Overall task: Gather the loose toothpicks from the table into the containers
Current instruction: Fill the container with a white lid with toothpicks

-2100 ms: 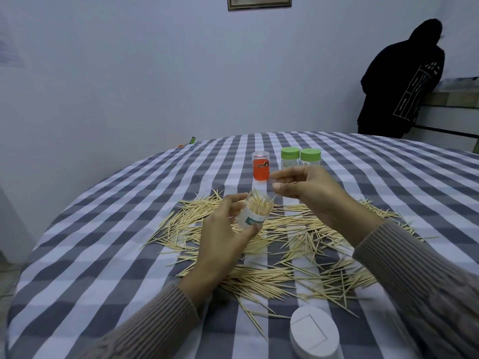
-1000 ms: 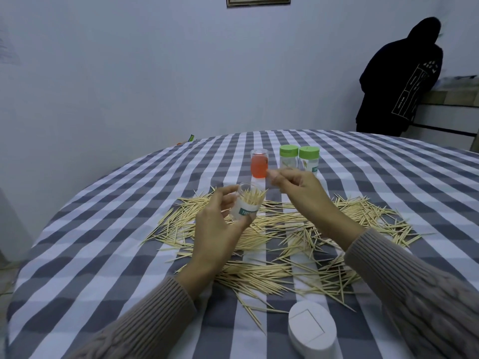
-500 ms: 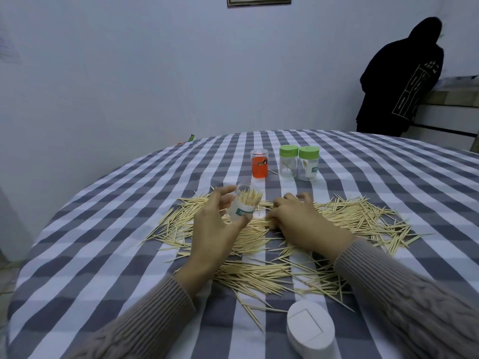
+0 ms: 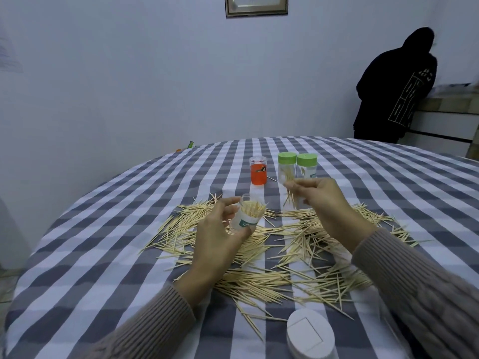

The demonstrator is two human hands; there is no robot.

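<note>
My left hand grips a clear toothpick container with a green-and-white label, tilted and packed with toothpicks. To its right, raised above the table, my right hand pinches a small bunch of toothpicks that hangs down from the fingertips. A wide scatter of loose toothpicks lies on the checked tablecloth under both hands. Farther back stand an orange-labelled clear container and two green-lidded containers.
A white round lid lies at the near edge of the table. A person in a dark hooded top stands at the far right by a counter. Small green and orange bits sit at the table's far left edge.
My right hand went down to the pile, picked up a bunch of toothpicks and rose again to the right of the container. My left hand kept holding the container.
</note>
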